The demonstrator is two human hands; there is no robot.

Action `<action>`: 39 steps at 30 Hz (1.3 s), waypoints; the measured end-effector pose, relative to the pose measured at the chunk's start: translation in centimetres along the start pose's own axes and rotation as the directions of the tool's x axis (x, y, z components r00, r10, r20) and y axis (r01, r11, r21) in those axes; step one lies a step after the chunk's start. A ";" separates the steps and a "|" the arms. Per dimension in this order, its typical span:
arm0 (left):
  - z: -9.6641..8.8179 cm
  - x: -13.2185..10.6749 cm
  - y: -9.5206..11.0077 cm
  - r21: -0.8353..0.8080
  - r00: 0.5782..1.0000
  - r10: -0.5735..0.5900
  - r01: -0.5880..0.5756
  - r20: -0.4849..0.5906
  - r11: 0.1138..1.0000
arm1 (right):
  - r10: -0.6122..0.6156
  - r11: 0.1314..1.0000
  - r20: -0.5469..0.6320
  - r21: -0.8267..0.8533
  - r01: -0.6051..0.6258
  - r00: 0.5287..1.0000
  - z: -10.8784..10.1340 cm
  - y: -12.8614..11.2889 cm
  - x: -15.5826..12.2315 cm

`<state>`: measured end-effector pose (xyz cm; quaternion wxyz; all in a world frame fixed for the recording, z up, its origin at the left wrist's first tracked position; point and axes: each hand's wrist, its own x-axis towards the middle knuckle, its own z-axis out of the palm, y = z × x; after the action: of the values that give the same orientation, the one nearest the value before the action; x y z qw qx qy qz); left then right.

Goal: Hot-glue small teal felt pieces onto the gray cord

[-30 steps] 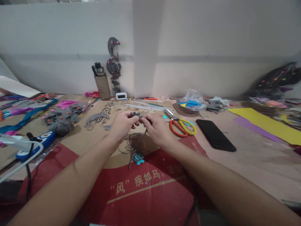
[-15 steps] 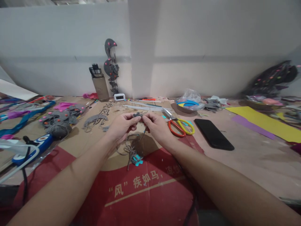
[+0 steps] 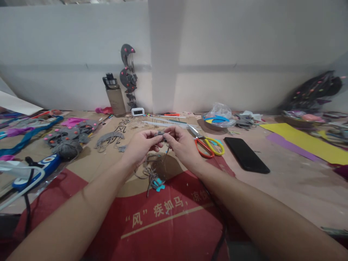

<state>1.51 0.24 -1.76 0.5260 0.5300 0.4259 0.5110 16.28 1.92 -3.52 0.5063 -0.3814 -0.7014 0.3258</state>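
Change since earlier: slight. The two hands have drawn closer together, so the fingertips now meet over the work; scissors and phone lie as they did.
Left hand (image 3: 141,145): grip closed, thumb and forefinger pinched on the small grey piece (image 3: 160,133), held up off the tabletop (image 3: 285,181).
Right hand (image 3: 182,143): grip also closed on the same piece from the other side, fingertips touching or nearly touching those of the left.
Piece vs. grip: sits right between the two pinches, at the fingertips and not in either palm. Most of it is hidden by the fingers, so its shape cannot be told.
Grey cords (image 3: 154,167): hang from the piece down between the wrists, with loose ends trailing onto the red cardboard sheet (image 3: 168,224) just beside a teal scrap (image 3: 158,185).
Handling note (judgement): work this fine goes best with both pinches close to the point being worked. The forearms should stay low and steady, and the hanging cords free, so they neither snag under a wrist nor drag the scrap.
Risk (judgement): a piece this small can slip if one pinch loosens before the other has firm hold. The cords could tangle.
Nearby right: scissors (image 3: 208,145) with red and yellow handles just beside the right hand; black phone (image 3: 246,155) further right.
Nearby left: grey yarn ball (image 3: 66,149), well apart.
Back wall: bottle (image 3: 115,96).
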 end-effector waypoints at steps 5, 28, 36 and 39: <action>0.1 0.0 0.0 0.019 0.998 -0.005 0.004 0.059 1.000 | 0.015 0.999 -0.005 -0.044 -0.015 1.000 -0.4 -0.7 0.1; -0.1 0.0 0.1 0.158 0.992 -0.019 0.038 -0.125 0.987 | -0.123 0.973 0.015 -0.196 0.124 0.992 -0.3 -1.3 -0.4; -0.1 0.1 -0.1 0.013 1.000 -0.023 0.023 -0.021 1.000 | -0.111 0.976 0.008 -0.190 0.110 0.994 -0.2 -0.9 -0.4; 0.0 0.1 0.1 -0.051 0.998 -0.058 0.060 0.031 0.997 | -0.077 0.982 -0.010 -0.174 0.074 0.997 -0.4 -0.8 -0.1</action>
<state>1.48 0.31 -1.68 0.5606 0.5109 0.4200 0.4983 16.57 1.47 -2.81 0.4892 -0.3999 -0.7367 0.2410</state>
